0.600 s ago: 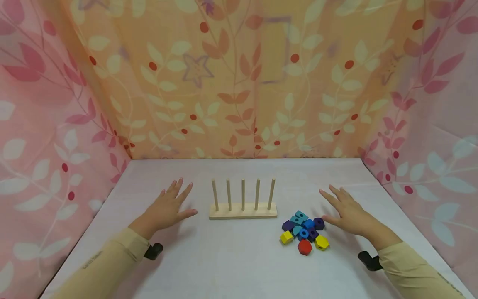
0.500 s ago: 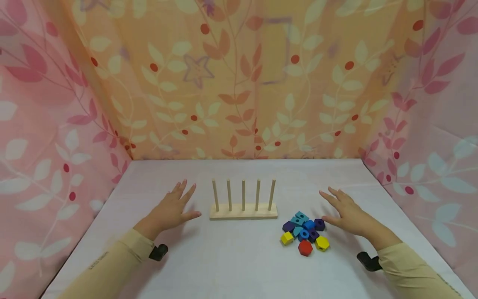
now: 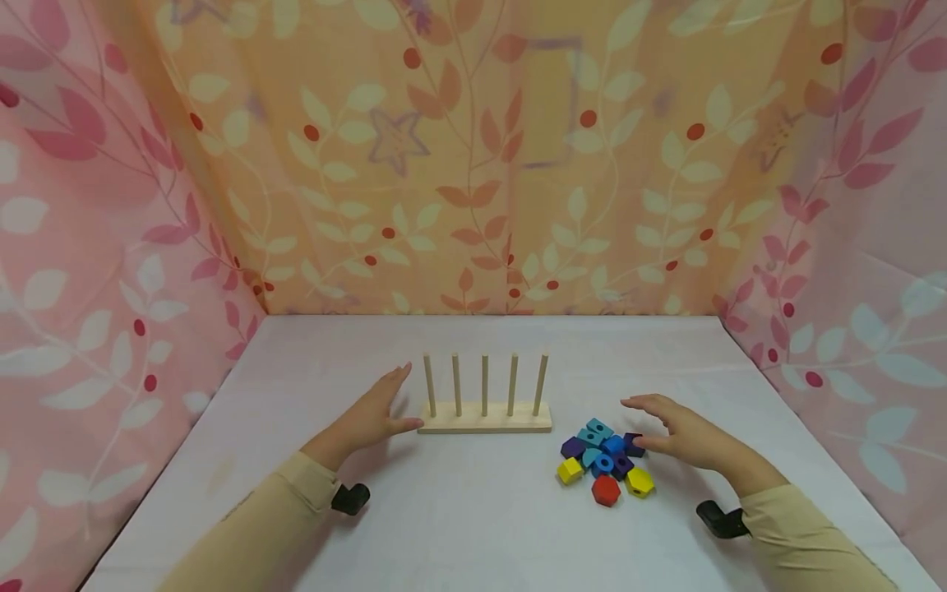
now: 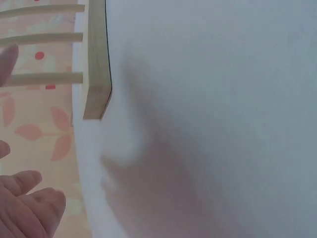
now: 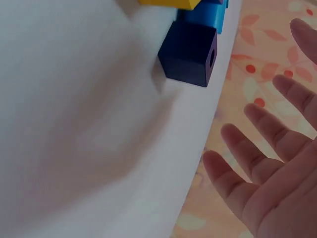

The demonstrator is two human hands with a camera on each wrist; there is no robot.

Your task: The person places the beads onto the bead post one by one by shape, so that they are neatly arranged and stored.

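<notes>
A pale wooden peg stand (image 3: 484, 422), its flat base carrying several upright pegs, stands mid-table in the head view. My left hand (image 3: 368, 418) is at its left end, thumb tip right at the base's corner and fingers extended beside the leftmost peg. In the left wrist view the base (image 4: 98, 64) appears close by. My right hand (image 3: 684, 432) hovers over the right edge of a pile of beads, fingers extended and holding nothing. Its thumb overlaps a dark purple bead (image 3: 634, 445). The right wrist view shows that purple bead (image 5: 185, 54) apart from the spread fingers (image 5: 240, 153).
The pile also has teal beads (image 3: 589, 437), blue beads (image 3: 602, 464), a yellow cube (image 3: 570, 471), a yellow hexagonal bead (image 3: 639, 483) and a red hexagonal bead (image 3: 606, 491). A white cloth (image 3: 473, 534) covers the table. Patterned curtains (image 3: 473, 164) enclose the back and sides.
My left hand has moved right, up to the peg stand's left end. My right hand has shifted slightly left and lowered its fingers toward the beads. The stand and beads stay in place.
</notes>
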